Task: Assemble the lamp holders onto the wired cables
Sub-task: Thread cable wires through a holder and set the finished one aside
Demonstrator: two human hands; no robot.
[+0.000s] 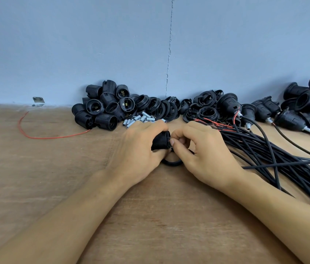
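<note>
My left hand (140,149) grips a black ribbed lamp holder (161,141) lying on its side over the wooden table. My right hand (201,149) pinches something small at the holder's narrow end; what it pinches is hidden by the fingers. A black ring (171,162) lies on the table just below both hands. A bundle of black cables (276,159) with red wire ends (217,123) runs off to the right from beside my right hand.
A heap of loose black lamp holders (100,109) and rings (158,105) lies against the blue wall. Several small metal tubes (139,119) lie in front of them. Assembled holders on cables (291,115) lie far right. A loose red wire (36,134) lies at the left.
</note>
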